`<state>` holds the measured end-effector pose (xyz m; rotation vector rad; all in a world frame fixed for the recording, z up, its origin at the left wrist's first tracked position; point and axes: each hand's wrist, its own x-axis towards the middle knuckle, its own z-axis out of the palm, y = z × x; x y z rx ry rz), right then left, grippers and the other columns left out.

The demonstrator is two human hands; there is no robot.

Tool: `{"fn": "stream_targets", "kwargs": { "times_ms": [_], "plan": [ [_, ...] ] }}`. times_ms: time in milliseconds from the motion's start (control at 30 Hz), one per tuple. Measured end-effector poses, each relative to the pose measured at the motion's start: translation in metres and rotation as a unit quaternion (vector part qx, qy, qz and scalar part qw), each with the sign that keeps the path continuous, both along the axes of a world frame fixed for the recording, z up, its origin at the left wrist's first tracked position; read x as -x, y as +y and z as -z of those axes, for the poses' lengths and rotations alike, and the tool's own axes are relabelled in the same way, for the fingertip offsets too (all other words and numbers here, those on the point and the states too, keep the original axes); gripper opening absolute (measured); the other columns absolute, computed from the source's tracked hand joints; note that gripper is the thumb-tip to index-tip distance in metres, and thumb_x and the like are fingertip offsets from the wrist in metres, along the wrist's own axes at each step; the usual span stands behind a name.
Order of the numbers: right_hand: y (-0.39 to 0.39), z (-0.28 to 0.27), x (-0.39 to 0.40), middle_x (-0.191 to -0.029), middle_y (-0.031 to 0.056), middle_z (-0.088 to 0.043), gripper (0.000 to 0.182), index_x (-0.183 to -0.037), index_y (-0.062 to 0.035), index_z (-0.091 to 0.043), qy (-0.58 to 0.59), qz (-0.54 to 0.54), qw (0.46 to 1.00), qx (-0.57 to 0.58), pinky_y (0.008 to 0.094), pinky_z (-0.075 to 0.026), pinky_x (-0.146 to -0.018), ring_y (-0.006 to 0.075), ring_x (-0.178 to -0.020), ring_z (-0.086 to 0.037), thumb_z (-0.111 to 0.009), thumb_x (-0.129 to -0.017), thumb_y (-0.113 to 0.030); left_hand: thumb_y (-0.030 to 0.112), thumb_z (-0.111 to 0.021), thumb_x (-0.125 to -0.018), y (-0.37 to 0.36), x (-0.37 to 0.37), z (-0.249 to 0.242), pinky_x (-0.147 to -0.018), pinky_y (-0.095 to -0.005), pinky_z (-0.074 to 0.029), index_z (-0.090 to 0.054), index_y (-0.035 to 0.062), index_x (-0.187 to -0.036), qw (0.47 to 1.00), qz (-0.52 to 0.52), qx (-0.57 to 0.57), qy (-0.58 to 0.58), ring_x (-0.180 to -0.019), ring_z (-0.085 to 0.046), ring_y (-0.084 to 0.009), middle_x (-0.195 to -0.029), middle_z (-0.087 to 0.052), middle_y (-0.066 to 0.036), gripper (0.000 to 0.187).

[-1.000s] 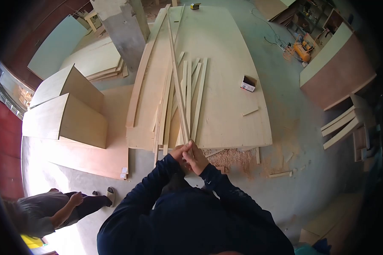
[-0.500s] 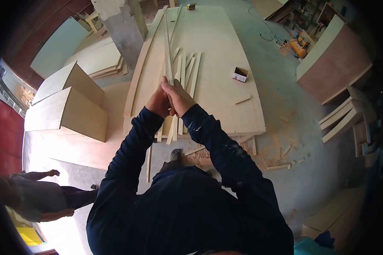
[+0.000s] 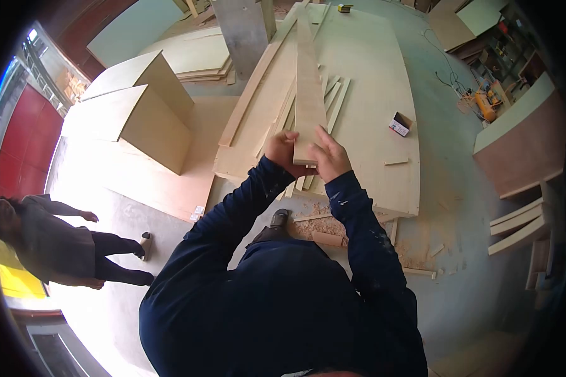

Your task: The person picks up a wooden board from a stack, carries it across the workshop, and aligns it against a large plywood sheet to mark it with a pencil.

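Observation:
A long pale wooden board [image 3: 309, 94] points away from me over the worktable, its broad face up and its near end between my hands. On its left edge is my left hand [image 3: 282, 152], thumb on top and fingers curled underneath. My right hand [image 3: 333, 158] grips the right edge, with fingers lying over the face near the end. Below and beside the board, several thin wood strips [image 3: 339, 103] are spread on the plywood tabletop [image 3: 377, 75].
A small open box [image 3: 400, 124] and a short wood offcut [image 3: 396, 162] lie on the right of the tabletop. Sawdust [image 3: 324, 227] and scraps cover the floor by my feet. Plywood boxes [image 3: 138, 119] stand at left, where a person [image 3: 60, 235] walks. A concrete pillar [image 3: 244, 38] rises behind.
The board has rolled from its narrow edge to its broad face. My hands, close together before, are now apart on its two edges. My view has swung left, showing more of the walking person.

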<state>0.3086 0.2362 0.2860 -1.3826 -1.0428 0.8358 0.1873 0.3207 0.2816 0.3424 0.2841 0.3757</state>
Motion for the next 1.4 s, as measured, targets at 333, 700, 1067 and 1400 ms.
{"fn": "stream_targets", "kwargs": {
  "times_ms": [333, 700, 1067, 1400],
  "plan": [
    [-0.038, 0.125, 0.034, -0.089, 0.0198, -0.067, 0.076, -0.142, 0.0017, -0.025, -0.201, 0.060, 0.956, 0.203, 0.0357, -0.053, -0.070, 0.0289, -0.073, -0.067, -0.064, -0.079, -0.019, 0.028, -0.064, -0.086, -0.019, 0.032, 0.146, -0.068, -0.0373, -0.055, -0.057, -0.0031, -0.109, 0.834, -0.133, -0.216, 0.490, -0.076, -0.066, -0.0254, -0.094, -0.065, -0.014, 0.039],
    [-0.031, 0.122, 0.052, -0.102, 0.0336, -0.059, 0.090, -0.143, 0.0040, -0.014, -0.311, -0.084, 0.925, 0.203, 0.0457, -0.049, -0.083, 0.0436, -0.094, -0.060, -0.065, -0.076, -0.027, 0.049, -0.037, -0.095, -0.033, 0.034, 0.202, -0.082, -0.0374, -0.051, -0.059, -0.0060, -0.111, 0.794, -0.083, -0.251, 0.547, -0.091, -0.066, -0.0283, -0.099, -0.066, -0.022, 0.061],
    [-0.014, 0.068, 0.073, -0.138, 0.0397, -0.022, 0.086, -0.142, -0.0024, -0.028, -0.499, -0.052, 0.860, 0.093, 0.0541, -0.042, -0.092, 0.0529, -0.120, -0.038, -0.050, -0.083, -0.061, 0.047, -0.033, -0.097, -0.032, 0.030, 0.189, -0.079, -0.0370, -0.052, -0.058, 0.0003, -0.116, 0.867, -0.098, -0.160, 0.462, -0.093, -0.065, -0.0259, -0.100, -0.067, -0.018, 0.056],
    [-0.007, 0.070, 0.076, -0.143, 0.0330, -0.021, 0.087, -0.141, -0.0005, -0.029, -0.547, -0.054, 0.835, 0.028, 0.0503, -0.043, -0.093, 0.0467, -0.125, -0.037, -0.051, -0.083, -0.061, 0.047, -0.033, -0.097, -0.036, 0.021, 0.207, -0.079, -0.0364, -0.052, -0.058, 0.0025, -0.117, 0.878, -0.104, -0.181, 0.430, -0.092, -0.065, -0.0259, -0.100, -0.067, -0.018, 0.055]
  ]
}}
